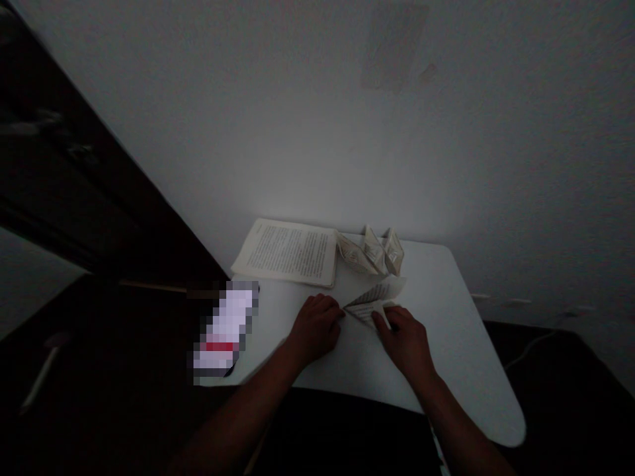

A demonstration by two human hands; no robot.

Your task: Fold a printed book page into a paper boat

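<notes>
A folded sheet of printed paper (pixel 370 307) lies over the white table, its pointed end toward the left and its flaps spread to the right. My right hand (pixel 404 334) pinches its near right edge between thumb and fingers. At the paper's pointed tip is my left hand (pixel 317 324), fingers curled together; whether anything is inside them is hidden. Behind the sheet stand three folded paper shapes (pixel 374 251) made of similar printed pages, side by side. To their left lies a stack of printed pages (pixel 292 251), text side up.
The white table (pixel 461 370) has rounded corners and stands against a grey wall (pixel 307 132). A blurred-out phone-like lit screen (pixel 225 330) sits at its left edge. A dark door (pixel 99 165) is at the left, and a cable (pixel 530 344) runs at the right.
</notes>
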